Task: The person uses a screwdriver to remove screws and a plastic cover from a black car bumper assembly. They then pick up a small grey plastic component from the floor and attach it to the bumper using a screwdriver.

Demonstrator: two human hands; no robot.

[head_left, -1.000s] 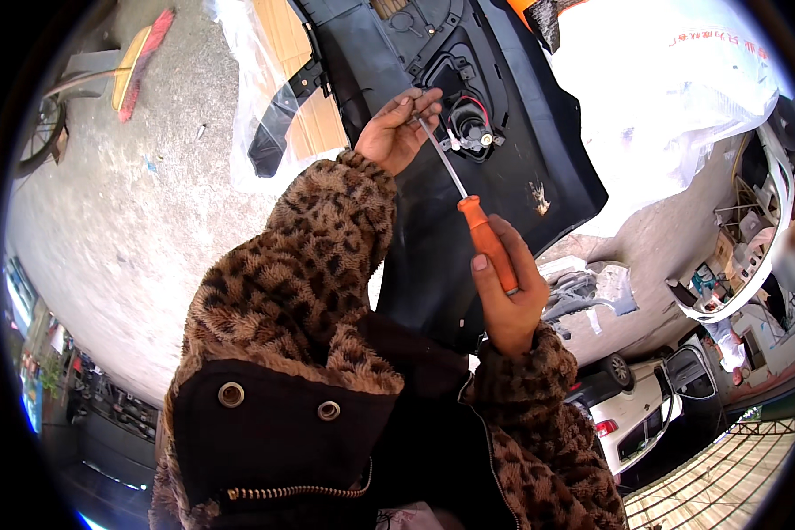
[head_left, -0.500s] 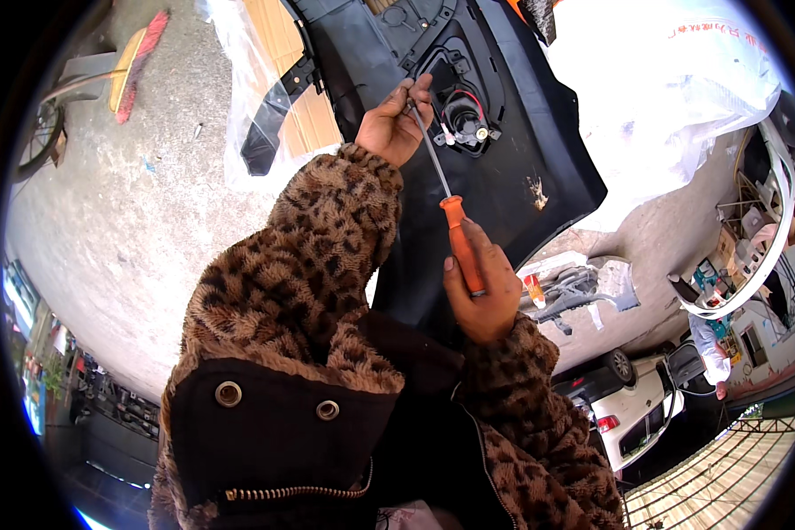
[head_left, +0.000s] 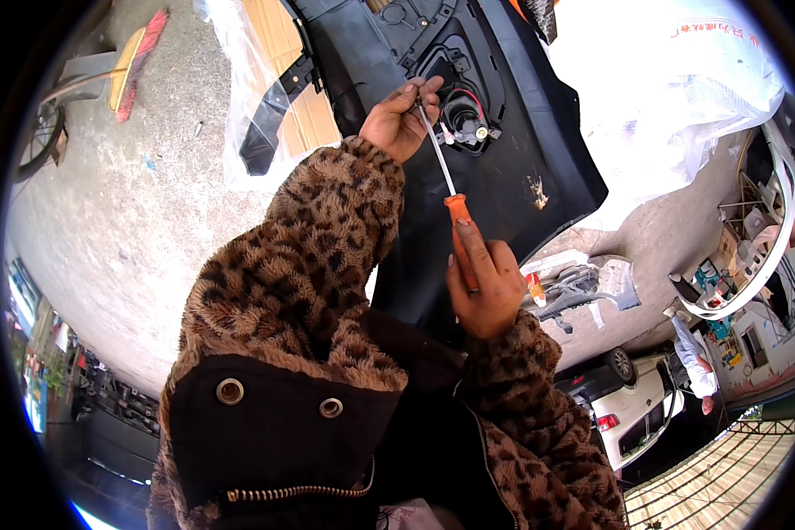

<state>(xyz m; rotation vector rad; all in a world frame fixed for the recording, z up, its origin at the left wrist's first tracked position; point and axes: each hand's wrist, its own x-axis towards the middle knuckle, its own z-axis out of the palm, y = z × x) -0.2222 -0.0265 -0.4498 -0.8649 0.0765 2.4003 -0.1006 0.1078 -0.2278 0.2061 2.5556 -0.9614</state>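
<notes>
A large black plastic car bumper panel (head_left: 539,141) lies in front of me with a round lamp socket (head_left: 465,115) and its wires set in it. My right hand (head_left: 486,287) grips the orange handle of a long screwdriver (head_left: 455,225), whose metal shaft runs up to the panel beside the socket. My left hand (head_left: 400,119) pinches the shaft near its tip, fingers closed on it, right next to the socket. Both sleeves are leopard-print fleece.
Clear plastic wrap over a wooden board (head_left: 274,62) lies at the upper left on the concrete ground (head_left: 141,203), with a broom (head_left: 132,62) beyond. White sheeting (head_left: 671,97) covers the upper right. A white car (head_left: 636,424) and a person (head_left: 693,362) are at the lower right.
Both hands have moved up and left with the screwdriver. Its tip has gone from near the panel's edge to beside the lamp socket, and the view has tilted a little.
</notes>
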